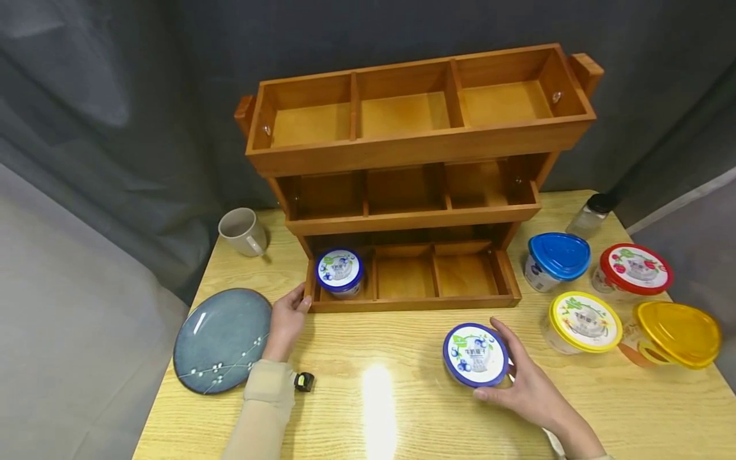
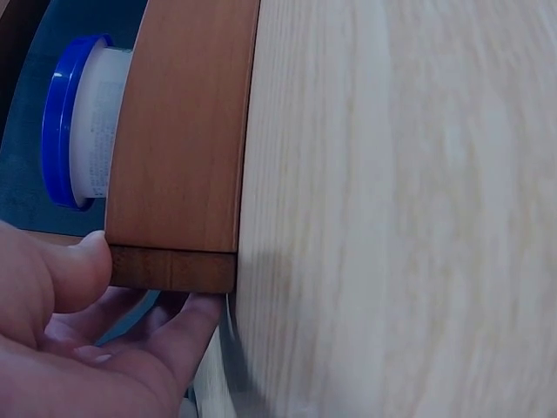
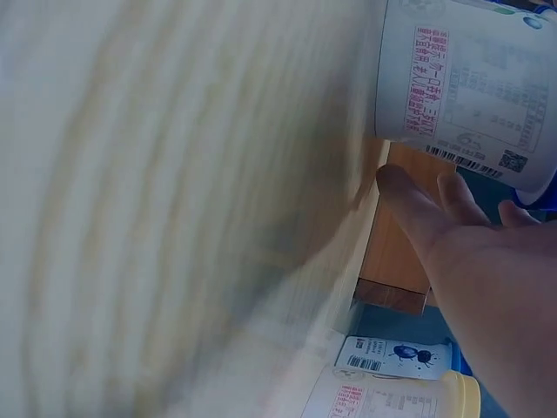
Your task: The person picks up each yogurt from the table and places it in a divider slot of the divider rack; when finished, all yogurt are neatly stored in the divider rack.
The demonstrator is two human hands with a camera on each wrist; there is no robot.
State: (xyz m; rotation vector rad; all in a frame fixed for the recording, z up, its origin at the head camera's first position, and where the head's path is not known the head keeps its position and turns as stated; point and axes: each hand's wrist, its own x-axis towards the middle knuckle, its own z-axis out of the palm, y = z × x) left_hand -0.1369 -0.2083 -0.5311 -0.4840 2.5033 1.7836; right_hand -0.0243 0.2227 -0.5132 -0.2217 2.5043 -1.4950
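Likely light yet slick, the tub point(image 1: 476, 355) suits the rim grip between the right hand's point(image 1: 530, 386) wide-curved thumb and fingers, while the left hand point(image 1: 287, 324) pinches the tray point(image 1: 414, 303).

The left hand point(image 2: 83, 370) grips a wooden tray point(image 2: 178, 139).

place: curtained-off work spot, staged look, home-kitchen style props; wider room can't tell
curtains point(image 1: 368, 29): grey cloth behind and both sides
table point(image 1: 339, 383): light wood grain
wooden rack point(image 1: 420, 148): three tiers, compartments
tableware: blue plate point(image 1: 221, 338), mug point(image 1: 245, 235)
lidded tubs point(image 1: 476, 354): printed food-style packaging
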